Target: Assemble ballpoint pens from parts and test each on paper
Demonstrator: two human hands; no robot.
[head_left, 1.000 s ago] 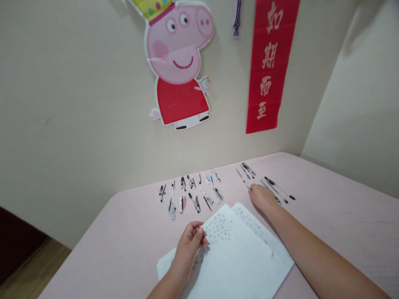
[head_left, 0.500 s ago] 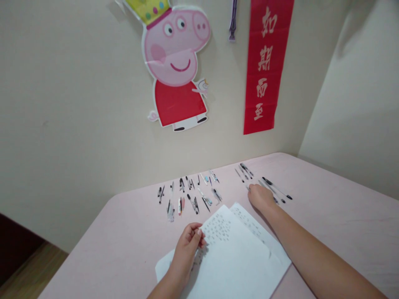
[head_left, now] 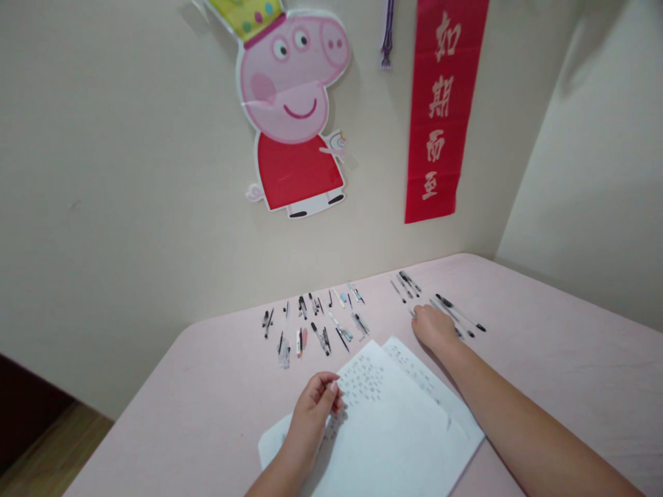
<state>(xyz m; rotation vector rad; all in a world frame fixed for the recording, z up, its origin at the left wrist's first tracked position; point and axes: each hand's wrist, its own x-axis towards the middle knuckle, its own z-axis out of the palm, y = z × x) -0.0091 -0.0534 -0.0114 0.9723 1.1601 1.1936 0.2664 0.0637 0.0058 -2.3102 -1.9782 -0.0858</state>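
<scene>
My right hand (head_left: 434, 328) is stretched forward to the tabletop between two groups of pens, its fingers curled down and mostly hidden under it. A small pale tip shows at its left edge, but what it belongs to is unclear. Black-capped pens (head_left: 458, 314) lie close by on its right, and several more pens (head_left: 407, 284) lie just beyond it. Over the left part of the written paper sheets (head_left: 398, 421) hovers my left hand (head_left: 317, 400), thumb and curled fingers drawn together; nothing can be made out in it.
Pens and pen parts (head_left: 321, 338) lie in two rough rows left of centre on the pink tabletop (head_left: 217, 400). A wall stands behind, with a cartoon pig cutout (head_left: 298, 166), a red banner (head_left: 440, 138) and a purple tassel (head_left: 386, 41).
Almost nothing differs. My left hand has shifted very slightly over the paper, while my right hand stays in the same spot by the pens.
</scene>
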